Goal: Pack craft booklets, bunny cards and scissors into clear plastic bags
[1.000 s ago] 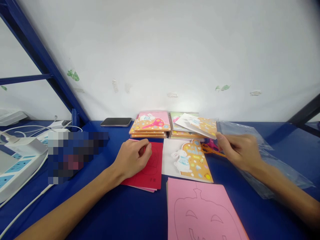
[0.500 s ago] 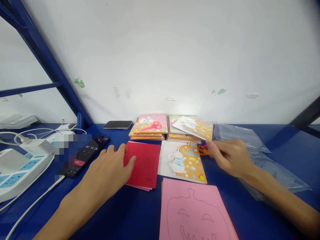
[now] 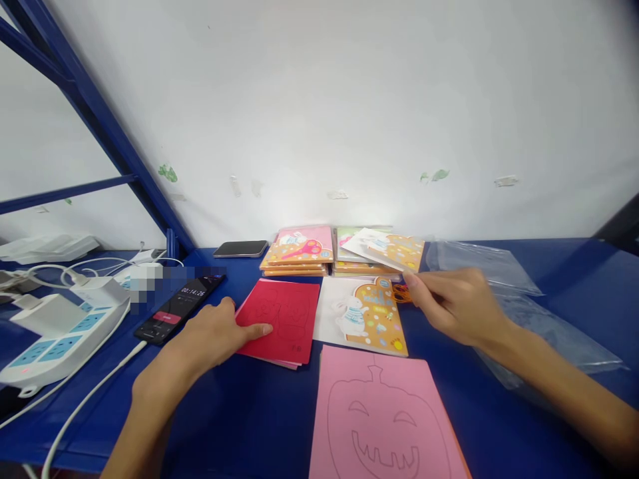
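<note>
My left hand (image 3: 214, 330) lies flat with its fingers stretched out on the left edge of a red paper sheet (image 3: 287, 319), which tops a thin pile on the blue table (image 3: 249, 426). My right hand (image 3: 452, 303) is closed in a pinch on small orange scissors (image 3: 399, 293), just right of a white and orange rabbit card (image 3: 364, 316). A pink sheet with a pumpkin face outline (image 3: 384, 419) lies nearest to me. Two stacks of orange craft booklets (image 3: 299, 251) stand by the wall, with a loose booklet (image 3: 387, 249) atop the right one.
A black phone showing a timer (image 3: 180, 306) lies left of my left hand; another phone (image 3: 241, 248) is near the wall. White power strips (image 3: 64, 326) and cables fill the left. Clear plastic bags (image 3: 529, 319) lie on the right. Blue frame bars (image 3: 100, 126) rise at left.
My left hand opened from a closed grip on the red sheet and slid to its left edge. My right hand moved left with the scissors. The view shifted right, showing the timer phone.
</note>
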A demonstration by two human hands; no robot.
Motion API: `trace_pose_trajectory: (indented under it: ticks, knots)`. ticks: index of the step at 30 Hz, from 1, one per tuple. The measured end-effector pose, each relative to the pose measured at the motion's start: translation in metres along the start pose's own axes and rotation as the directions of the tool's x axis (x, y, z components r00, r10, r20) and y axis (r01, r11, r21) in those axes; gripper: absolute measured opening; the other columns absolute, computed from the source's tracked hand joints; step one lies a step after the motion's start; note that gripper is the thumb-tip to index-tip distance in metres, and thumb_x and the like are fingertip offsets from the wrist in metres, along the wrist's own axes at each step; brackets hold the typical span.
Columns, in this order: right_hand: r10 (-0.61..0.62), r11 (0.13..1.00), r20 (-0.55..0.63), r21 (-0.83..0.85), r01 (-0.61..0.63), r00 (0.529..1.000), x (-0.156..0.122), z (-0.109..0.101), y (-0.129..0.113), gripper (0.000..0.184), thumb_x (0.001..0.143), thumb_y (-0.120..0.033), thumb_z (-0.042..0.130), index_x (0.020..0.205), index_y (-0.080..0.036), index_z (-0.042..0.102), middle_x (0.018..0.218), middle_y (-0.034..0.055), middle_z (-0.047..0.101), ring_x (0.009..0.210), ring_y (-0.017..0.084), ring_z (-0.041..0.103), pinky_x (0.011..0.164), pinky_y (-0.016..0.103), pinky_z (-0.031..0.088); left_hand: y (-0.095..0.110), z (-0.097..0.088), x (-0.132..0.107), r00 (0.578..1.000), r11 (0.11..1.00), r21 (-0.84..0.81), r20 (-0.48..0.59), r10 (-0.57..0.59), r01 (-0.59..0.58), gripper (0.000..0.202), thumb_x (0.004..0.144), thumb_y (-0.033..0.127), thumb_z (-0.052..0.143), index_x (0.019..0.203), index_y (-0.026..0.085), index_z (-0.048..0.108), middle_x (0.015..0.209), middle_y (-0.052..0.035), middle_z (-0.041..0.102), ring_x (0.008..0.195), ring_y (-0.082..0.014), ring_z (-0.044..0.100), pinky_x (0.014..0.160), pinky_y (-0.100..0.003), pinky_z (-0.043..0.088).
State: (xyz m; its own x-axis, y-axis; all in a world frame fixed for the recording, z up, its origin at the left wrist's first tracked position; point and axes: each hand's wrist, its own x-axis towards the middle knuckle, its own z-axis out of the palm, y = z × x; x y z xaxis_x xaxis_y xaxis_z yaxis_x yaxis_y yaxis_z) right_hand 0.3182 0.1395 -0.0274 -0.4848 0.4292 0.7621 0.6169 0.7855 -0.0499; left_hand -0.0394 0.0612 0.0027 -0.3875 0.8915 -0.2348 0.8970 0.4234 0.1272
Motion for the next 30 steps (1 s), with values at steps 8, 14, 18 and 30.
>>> trace_pose_trajectory:
  ticks: [8,14,18,30]
  knots:
    - [0.061,0.998,0.042,-0.011,-0.06,0.997,0.0005,-0.0022,-0.0017,0.052,0.102,-0.029,0.046,0.05,-0.021,0.043,0.043,-0.0035,0.043,0.039,0.01,0.031,0.048,0.031,0.022,-0.0052,-0.0043,0.0087,0.999,0.999,-0.013,0.008,0.031,-0.031,0.059,0.069,0.079,0.063,0.077,0.021,0.062,0.091,-0.0189,0.076,0.083,-0.0389,0.073,0.067,-0.04,0.049]
    - [0.037,0.999,0.026,-0.007,-0.037,0.999,-0.0009,-0.0002,-0.0009,0.051,0.101,-0.027,0.048,0.05,-0.021,0.042,0.043,-0.0043,0.041,0.039,0.01,0.03,0.048,0.031,0.022,0.0002,-0.002,0.005,0.997,0.996,0.078,-0.053,0.049,-0.045,0.065,0.07,0.081,0.059,0.079,0.018,0.067,0.097,-0.0246,0.071,0.093,-0.0447,0.069,0.074,-0.045,0.051]
    - [0.01,1.0,0.028,-0.027,-0.009,1.0,-0.0023,0.0018,0.0006,0.05,0.101,-0.026,0.048,0.051,-0.021,0.044,0.044,-0.004,0.043,0.039,0.01,0.031,0.048,0.031,0.023,0.0005,0.0003,0.0026,0.996,0.997,0.018,-0.046,0.074,-0.073,0.064,0.074,0.079,0.057,0.089,0.018,0.065,0.099,-0.0214,0.07,0.096,-0.0416,0.069,0.078,-0.044,0.052]
    - [0.02,0.999,0.063,-0.042,-0.017,0.998,-0.0024,0.0014,0.0017,0.051,0.103,-0.028,0.047,0.053,-0.02,0.045,0.044,-0.0038,0.047,0.038,0.009,0.034,0.048,0.03,0.024,-0.003,0.0034,0.0062,0.993,0.985,-0.131,-0.049,0.103,-0.109,0.053,0.073,0.07,0.068,0.09,0.021,0.06,0.094,-0.0114,0.076,0.081,-0.0309,0.072,0.064,-0.035,0.047]
